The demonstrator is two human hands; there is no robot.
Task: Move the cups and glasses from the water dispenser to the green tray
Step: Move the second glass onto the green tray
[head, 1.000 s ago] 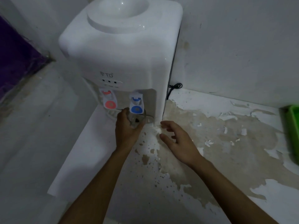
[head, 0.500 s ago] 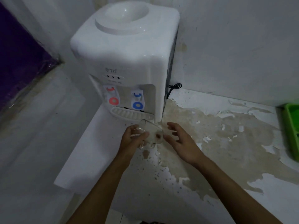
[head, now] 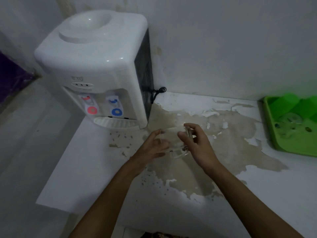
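Observation:
A clear glass mug (head: 174, 140) with a handle lies tilted between both my hands, above the counter and in front of the white water dispenser (head: 96, 66). My left hand (head: 152, 146) grips its left end. My right hand (head: 197, 143) closes over its right end, near the handle. The dispenser's drip tray (head: 115, 122), under the red and blue taps, holds nothing. At the right edge, the green tray (head: 274, 140) has clear glassware (head: 289, 123) lying in it.
The white counter (head: 223, 186) has a large patch of peeled, brownish paint. A black power cord (head: 157, 92) hangs by the dispenser's right side against the wall. The counter's left edge drops off beside the dispenser.
My left hand pulled the glass mug away from under the blue tap and carried it rightwards. My right hand came in and took hold of its other end. The view shifted right, showing more of the green tray.

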